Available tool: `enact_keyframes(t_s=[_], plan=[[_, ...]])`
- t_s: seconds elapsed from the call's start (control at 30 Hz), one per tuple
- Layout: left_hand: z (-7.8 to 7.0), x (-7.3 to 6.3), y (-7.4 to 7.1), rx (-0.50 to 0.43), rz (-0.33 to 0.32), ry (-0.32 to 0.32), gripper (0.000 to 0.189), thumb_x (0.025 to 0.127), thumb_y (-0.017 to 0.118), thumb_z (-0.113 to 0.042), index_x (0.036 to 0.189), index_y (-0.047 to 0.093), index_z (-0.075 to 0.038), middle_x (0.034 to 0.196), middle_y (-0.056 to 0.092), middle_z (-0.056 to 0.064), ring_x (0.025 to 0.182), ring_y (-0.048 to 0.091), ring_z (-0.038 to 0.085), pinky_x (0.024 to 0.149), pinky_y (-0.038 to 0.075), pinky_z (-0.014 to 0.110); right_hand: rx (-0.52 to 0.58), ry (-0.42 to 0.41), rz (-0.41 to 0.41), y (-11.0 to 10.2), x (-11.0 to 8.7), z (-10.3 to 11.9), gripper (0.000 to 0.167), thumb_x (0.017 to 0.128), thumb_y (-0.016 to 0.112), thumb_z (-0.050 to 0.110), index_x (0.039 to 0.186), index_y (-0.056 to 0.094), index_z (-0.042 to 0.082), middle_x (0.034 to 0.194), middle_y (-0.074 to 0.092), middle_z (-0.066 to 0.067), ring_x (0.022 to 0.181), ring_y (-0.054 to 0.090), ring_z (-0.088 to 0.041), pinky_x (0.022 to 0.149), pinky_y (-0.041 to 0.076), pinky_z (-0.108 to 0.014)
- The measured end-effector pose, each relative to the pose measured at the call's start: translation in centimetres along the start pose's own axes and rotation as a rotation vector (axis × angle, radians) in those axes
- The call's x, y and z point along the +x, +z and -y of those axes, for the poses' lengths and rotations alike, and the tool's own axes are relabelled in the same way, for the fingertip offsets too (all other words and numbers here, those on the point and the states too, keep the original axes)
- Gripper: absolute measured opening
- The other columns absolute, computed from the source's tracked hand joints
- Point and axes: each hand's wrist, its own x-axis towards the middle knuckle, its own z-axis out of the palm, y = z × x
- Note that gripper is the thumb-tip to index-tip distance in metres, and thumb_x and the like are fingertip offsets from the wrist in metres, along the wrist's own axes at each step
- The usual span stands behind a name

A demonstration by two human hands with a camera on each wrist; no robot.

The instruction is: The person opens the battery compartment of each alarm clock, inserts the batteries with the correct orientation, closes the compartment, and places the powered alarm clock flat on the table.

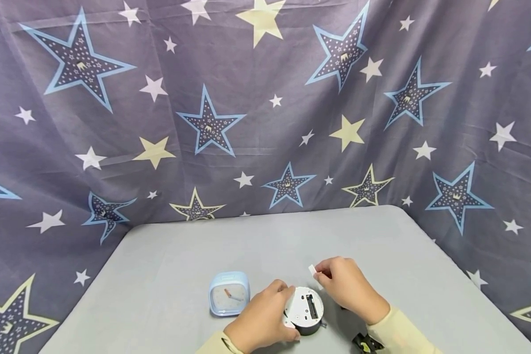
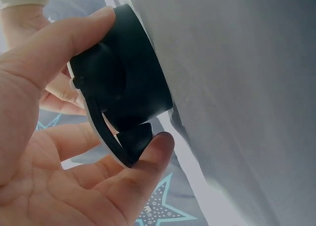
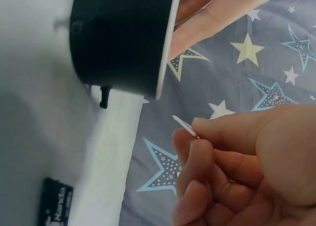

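A round alarm clock (image 1: 298, 302) with a white back and a black body lies back up on the table. Its battery slot (image 1: 311, 306) is uncovered and looks dark inside. My left hand (image 1: 265, 312) grips the clock by its side, thumb and fingers around the rim; the left wrist view shows the black body (image 2: 138, 67) between them. Just beyond the clock, to the right, my right hand (image 1: 347, 285) pinches a small flat white piece (image 3: 185, 125), likely the battery cover, between thumb and index finger. It is held apart from the clock.
A light blue square alarm clock (image 1: 229, 295) stands to the left of my left hand. Near my right forearm lies a small black package (image 3: 55, 202) with white lettering. Behind the grey table (image 1: 248, 243) hangs a star-patterned curtain (image 1: 270, 123).
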Motion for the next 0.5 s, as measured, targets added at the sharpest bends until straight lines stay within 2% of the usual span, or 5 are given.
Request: enact_keyframes(t_s=[0.3,0.5], plan=[[0.1,0.0,0.1,-0.004,-0.005,-0.002,0.095,0.062,0.096,-0.042,0.14,0.061,0.0,0.122,0.064,0.005,0.096,0.064,0.011,0.087,0.057,0.029,0.013,0.064,-0.043,0.6,0.4,-1.2,0.009,0.09,0.077,0.013,0.098,0.082,0.011,0.074,0.071,0.012,0.064,0.055,-0.005,0.061,0.047,-0.026],[0.2,-0.1,0.2,-0.01,-0.005,0.0,0.094,0.063,0.095,-0.041,0.14,0.061,0.0,0.123,0.064,0.005,0.097,0.064,0.011,0.089,0.057,0.029,-0.012,0.085,-0.075,0.9,0.5,-2.3,0.017,0.087,0.079,0.011,0.104,0.08,0.007,0.079,0.074,0.006,0.071,0.061,-0.006,0.068,0.051,-0.03]])
